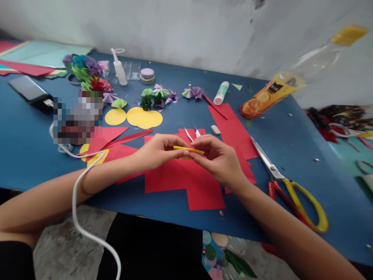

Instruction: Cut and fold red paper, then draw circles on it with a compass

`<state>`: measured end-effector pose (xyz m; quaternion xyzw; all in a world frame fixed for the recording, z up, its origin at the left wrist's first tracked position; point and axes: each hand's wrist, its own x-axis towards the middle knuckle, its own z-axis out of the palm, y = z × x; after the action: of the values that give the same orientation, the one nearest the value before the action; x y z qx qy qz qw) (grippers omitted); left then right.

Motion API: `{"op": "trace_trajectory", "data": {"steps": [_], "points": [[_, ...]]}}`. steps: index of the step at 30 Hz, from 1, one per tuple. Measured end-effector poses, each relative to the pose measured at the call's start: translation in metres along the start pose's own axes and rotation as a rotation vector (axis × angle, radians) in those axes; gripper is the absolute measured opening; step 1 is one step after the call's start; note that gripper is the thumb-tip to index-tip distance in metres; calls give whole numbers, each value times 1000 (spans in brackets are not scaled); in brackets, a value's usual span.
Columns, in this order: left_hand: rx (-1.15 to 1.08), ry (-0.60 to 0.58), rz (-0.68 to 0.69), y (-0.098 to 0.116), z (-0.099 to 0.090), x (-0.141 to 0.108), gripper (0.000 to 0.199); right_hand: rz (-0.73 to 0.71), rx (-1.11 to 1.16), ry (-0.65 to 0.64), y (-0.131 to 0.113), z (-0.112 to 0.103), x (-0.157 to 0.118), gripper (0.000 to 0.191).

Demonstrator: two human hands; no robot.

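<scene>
My left hand (163,149) and my right hand (220,157) meet over the middle of the table, both closed on a folded yellow piece of paper (189,149). Its edge faces me, and the fingers hide part of it. Below lie pieces of red paper (166,181), overlapping one another. Just beyond my fingertips a slim pointed tool (189,134) rests beside a second one (197,132); their lower ends are hidden. Farther back are yellow paper circles (115,116) and several folded green and purple paper fans (159,95).
Large scissors (274,173) with red and yellow handles lie open at right. A tilted drink bottle (274,93), a glue stick (221,92) and an eraser (215,129) stand or lie behind. A white cable (76,194) crosses my left forearm. A black device (30,91) sits far left.
</scene>
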<state>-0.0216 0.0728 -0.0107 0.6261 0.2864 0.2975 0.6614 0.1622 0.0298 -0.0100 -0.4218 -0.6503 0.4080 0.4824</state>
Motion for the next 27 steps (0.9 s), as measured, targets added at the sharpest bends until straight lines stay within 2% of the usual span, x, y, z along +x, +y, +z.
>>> {"op": "trace_trajectory", "data": {"steps": [7,10,15,21,27], "points": [[201,80,118,4,2,-3,11,65,26,18,-1,3,-2,15],[347,110,204,5,2,-6,11,99,-24,61,-3,5,-3,17],[510,118,312,1,1,-6,16,66,-137,189,-5,6,-4,13],[547,118,297,-2,4,-5,20,50,-158,250,-5,5,-2,16],[490,123,284,2,1,-5,26,124,-41,215,-9,2,2,21]]}}
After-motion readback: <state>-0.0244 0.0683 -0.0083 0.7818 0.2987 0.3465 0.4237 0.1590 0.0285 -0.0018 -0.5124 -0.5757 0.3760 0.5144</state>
